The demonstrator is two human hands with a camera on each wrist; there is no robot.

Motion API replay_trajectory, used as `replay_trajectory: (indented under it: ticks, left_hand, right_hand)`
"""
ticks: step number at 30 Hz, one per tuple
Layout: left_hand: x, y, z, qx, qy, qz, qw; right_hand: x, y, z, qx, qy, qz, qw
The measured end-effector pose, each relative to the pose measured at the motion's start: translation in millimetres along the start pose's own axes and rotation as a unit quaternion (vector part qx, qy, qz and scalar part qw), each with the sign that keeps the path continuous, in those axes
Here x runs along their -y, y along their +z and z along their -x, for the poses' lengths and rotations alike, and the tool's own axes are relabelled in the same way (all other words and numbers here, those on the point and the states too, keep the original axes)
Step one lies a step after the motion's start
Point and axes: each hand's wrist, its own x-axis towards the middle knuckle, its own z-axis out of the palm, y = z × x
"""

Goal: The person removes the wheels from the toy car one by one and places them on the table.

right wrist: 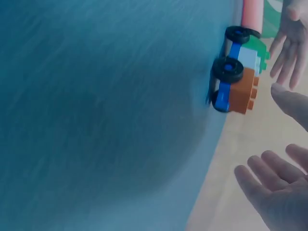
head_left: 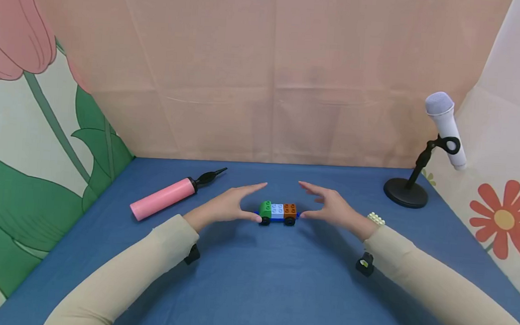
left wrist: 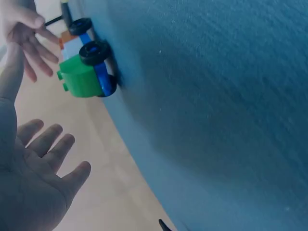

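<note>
Fingers of the left hand (head_left: 226, 207) and right hand (head_left: 335, 208) are spread, gripping nothing. Between the hands, the brick car (head_left: 277, 212) stands upright on the surface (head_left: 251, 283). This could be a reach or a release; taking the car would call for closing inward on its ends. Beyond lies the pump (head_left: 164, 199).

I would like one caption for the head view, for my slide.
A person's open left grip and right grip flank a small block car on a blue surface.
</note>
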Motion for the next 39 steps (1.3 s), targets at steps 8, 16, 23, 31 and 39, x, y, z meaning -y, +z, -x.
replay_trajectory:
  ticks: [8,16,23,31,39]
  left_hand:
    - [-2.9,8.6,-6.7,0.000,-0.008,0.023,0.9997]
    - [-2.9,17.2,-15.5,-0.008,-0.009,0.086,0.9962]
    - [-3.5,22.3,-20.1,-0.021,-0.034,0.098,0.9944]
    - [-5.6,24.3,-21.2,-0.049,-0.033,0.058,0.9966]
    - [-7.8,22.1,-21.8,-0.049,-0.035,0.050,0.9969]
  right_hand:
    - [-2.1,13.3,-7.4,0.011,0.031,-0.092,0.9952]
    - [-1.5,26.6,-11.0,0.007,0.098,-0.125,0.9872]
    - [-1.9,33.9,-14.2,-0.002,0.129,-0.157,0.9792]
    - [-0.5,37.9,-15.3,-0.014,0.144,-0.157,0.9769]
    - [1.3,36.7,-15.3,-0.015,0.148,-0.187,0.9711]
